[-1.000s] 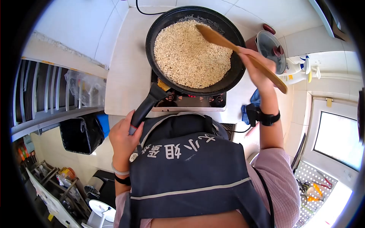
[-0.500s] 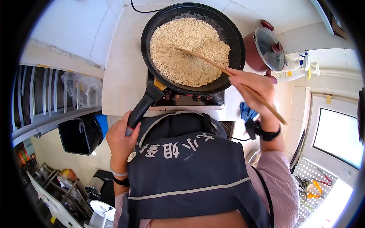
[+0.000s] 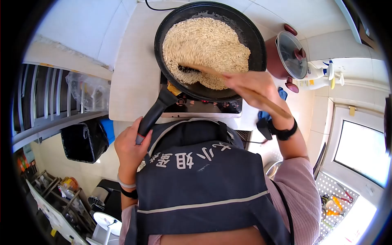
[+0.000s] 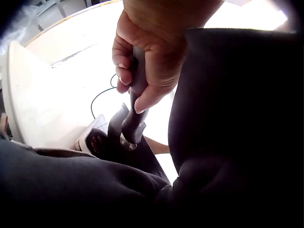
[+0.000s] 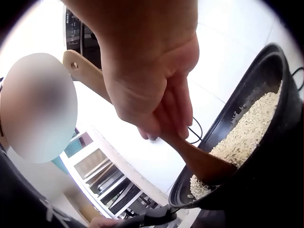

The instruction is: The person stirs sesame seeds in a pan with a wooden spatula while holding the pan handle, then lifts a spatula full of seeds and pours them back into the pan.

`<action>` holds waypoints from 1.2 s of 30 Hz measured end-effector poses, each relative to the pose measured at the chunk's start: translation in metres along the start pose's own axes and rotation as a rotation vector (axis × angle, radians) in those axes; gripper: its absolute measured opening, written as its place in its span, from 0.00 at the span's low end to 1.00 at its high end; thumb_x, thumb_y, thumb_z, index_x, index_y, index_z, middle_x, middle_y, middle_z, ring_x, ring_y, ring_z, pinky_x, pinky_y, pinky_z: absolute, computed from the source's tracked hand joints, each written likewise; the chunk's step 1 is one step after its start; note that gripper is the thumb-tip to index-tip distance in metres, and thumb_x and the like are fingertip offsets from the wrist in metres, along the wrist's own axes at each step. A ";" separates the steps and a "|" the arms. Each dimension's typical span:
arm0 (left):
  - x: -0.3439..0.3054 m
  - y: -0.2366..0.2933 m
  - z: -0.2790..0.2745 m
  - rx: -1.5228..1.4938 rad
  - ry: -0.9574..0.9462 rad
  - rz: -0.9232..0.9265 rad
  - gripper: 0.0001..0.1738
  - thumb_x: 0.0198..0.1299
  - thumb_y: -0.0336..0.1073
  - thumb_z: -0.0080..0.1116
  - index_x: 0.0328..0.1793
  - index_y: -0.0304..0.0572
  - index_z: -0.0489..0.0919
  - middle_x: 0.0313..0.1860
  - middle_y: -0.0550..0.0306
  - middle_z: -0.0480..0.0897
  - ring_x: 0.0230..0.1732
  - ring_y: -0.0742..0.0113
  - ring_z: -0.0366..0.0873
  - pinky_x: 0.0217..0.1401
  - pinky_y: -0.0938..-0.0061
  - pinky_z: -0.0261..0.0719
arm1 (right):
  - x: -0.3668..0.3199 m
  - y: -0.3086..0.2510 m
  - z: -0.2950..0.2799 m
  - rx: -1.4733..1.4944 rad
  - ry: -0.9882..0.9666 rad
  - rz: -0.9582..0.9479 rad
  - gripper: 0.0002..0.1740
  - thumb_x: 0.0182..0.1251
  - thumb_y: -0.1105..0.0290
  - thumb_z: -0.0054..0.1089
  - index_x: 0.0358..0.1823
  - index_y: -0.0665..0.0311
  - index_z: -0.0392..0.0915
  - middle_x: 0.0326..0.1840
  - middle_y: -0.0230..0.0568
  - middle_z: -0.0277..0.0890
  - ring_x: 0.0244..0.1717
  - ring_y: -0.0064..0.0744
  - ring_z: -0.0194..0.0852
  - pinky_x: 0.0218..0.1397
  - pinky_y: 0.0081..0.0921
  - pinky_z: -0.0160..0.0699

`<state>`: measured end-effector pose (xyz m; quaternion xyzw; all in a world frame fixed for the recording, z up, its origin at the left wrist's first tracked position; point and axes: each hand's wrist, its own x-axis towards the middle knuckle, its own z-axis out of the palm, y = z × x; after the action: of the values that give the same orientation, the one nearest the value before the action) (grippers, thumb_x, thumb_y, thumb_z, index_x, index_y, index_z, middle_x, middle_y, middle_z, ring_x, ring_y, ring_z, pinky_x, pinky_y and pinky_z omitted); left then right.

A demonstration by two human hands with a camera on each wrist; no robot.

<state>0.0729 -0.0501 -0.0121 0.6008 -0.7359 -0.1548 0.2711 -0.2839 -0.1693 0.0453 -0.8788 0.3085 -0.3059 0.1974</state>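
A black frying pan (image 3: 255,36) sits on the induction cooker (image 3: 200,107), with a broad layer of pale, oat-like grains (image 3: 204,41) in it. My left hand (image 3: 132,143) grips the end of the pan's black handle (image 3: 157,112); the left wrist view shows fingers and thumb (image 4: 149,97) curled round it. Above the pan's near right rim, my right hand (image 3: 255,87) holds a wooden spatula (image 3: 208,70) by its shaft. The blade dips into the grains at the near left, where dark pan bottom shows. In the right wrist view the spatula blade (image 5: 209,166) is pushed among the grains.
A dark red lidded pot (image 3: 279,57) stands right of the pan, with spray bottles (image 3: 318,73) beyond it. A blue cloth (image 3: 263,116) lies near the right wrist. Left of the counter (image 3: 130,81) is a black-lined bin (image 3: 83,143). A dark apron (image 3: 200,183) covers my front.
The spatula has swept from the pan's far side through the middle to the near left, pushing grains aside and baring pan bottom. My right hand has come nearer; the left keeps its grip.
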 end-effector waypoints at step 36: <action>0.004 0.001 0.001 0.021 0.056 0.055 0.26 0.47 0.33 0.75 0.55 0.38 0.83 0.25 0.51 0.80 0.23 0.54 0.77 0.27 0.66 0.73 | -0.031 0.011 -0.048 0.019 0.509 0.586 0.08 0.67 0.73 0.67 0.45 0.66 0.85 0.39 0.37 0.87 0.35 0.23 0.86 0.39 0.18 0.83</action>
<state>0.0712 -0.0542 -0.0112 0.5871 -0.7459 -0.1227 0.2895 -0.3389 -0.1641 0.0618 -0.6475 0.5827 -0.4478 0.2014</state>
